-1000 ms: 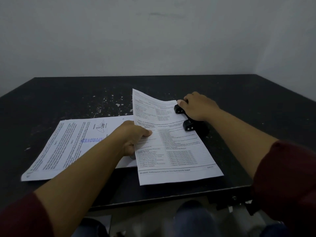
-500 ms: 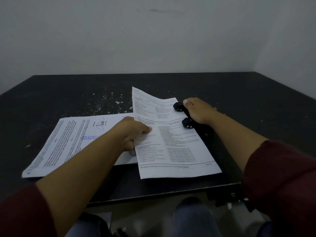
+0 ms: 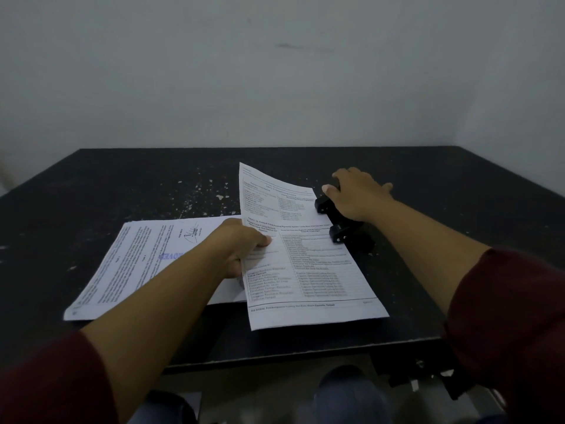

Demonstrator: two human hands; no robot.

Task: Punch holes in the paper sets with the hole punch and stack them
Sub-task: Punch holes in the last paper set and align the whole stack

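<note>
Left hand (image 3: 241, 249) pinching the left edge of a paper set (image 3: 305, 264) near the counter's (image 3: 122, 185) front edge, right edge tucked into the black hole punch (image 3: 342, 228). Right hand (image 3: 357, 194) resting on the punch, fingers relaxed, pressing. Second paper stack (image 3: 137, 264) lying flat to the left.

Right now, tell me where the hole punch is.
In the head view the hole punch sits right of centre on the black table, under the right hand, against the held paper set's right edge.
</note>
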